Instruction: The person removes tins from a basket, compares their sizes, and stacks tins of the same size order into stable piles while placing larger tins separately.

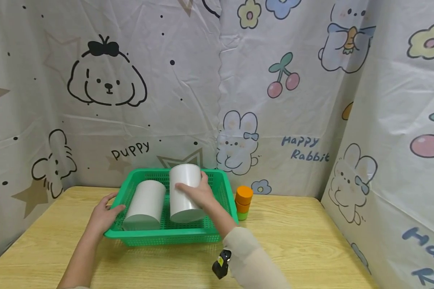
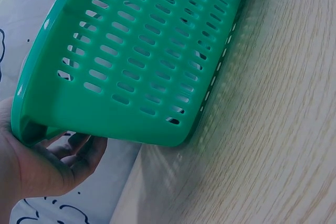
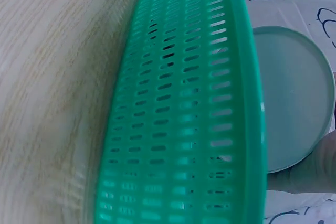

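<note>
A green plastic basket (image 1: 166, 233) with slotted walls sits on the table. My left hand (image 1: 103, 216) grips its left rim; in the left wrist view that hand (image 2: 44, 169) has its fingers bent beneath the basket's edge (image 2: 68, 106). Inside, a white cylinder (image 1: 145, 206) lies tilted on the left. My right hand (image 1: 201, 193) holds a second white cylinder (image 1: 183, 206) over the right half, thumb across its front. The right wrist view shows this cylinder's round end (image 3: 291, 98) beyond the basket rim (image 3: 254, 103). Whether it touches the basket floor, I cannot tell.
Right of the basket stands a small stack of orange and green round pieces (image 1: 244, 196). A printed cloth (image 1: 188, 108) hangs behind the wooden table (image 1: 293, 241) and at its sides. A small black device (image 1: 220, 265) is at the right sleeve.
</note>
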A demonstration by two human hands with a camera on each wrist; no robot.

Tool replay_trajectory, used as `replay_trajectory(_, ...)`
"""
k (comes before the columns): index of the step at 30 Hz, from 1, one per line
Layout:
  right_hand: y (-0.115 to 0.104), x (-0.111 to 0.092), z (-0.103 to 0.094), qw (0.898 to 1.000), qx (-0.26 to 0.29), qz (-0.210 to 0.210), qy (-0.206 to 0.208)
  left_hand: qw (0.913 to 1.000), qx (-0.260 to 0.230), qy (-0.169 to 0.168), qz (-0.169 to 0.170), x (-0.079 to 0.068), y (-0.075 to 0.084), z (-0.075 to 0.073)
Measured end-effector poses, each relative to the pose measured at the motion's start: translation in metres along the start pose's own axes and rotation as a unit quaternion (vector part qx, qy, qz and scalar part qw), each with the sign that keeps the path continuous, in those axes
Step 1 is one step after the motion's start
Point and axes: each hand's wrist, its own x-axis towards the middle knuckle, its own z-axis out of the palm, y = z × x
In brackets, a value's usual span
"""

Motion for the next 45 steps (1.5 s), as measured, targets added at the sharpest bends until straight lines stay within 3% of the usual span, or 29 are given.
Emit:
replay_trajectory(12,-0.008,-0.012,-0.016,1.0,-0.02,-0.019,-0.008,1.0,0.006,0.001,0.001,0.002,-0.001,-0.001)
replay_trajectory(27,-0.006,-0.034,-0.034,0.995,-0.027,-0.093,-0.009,0.9998,0.018,-0.002,-0.003,0.004,-0.003,-0.002)
replay_trajectory(38,-0.002,-0.051,-0.053,0.995,-0.005,-0.093,-0.032,0.9998,0.017,-0.005,-0.006,0.003,-0.002,-0.001)
replay_trajectory(45,0.001,-0.058,-0.068,0.994,-0.016,-0.102,-0.022,0.9998,0.017,-0.001,0.004,0.002,-0.002,0.0)
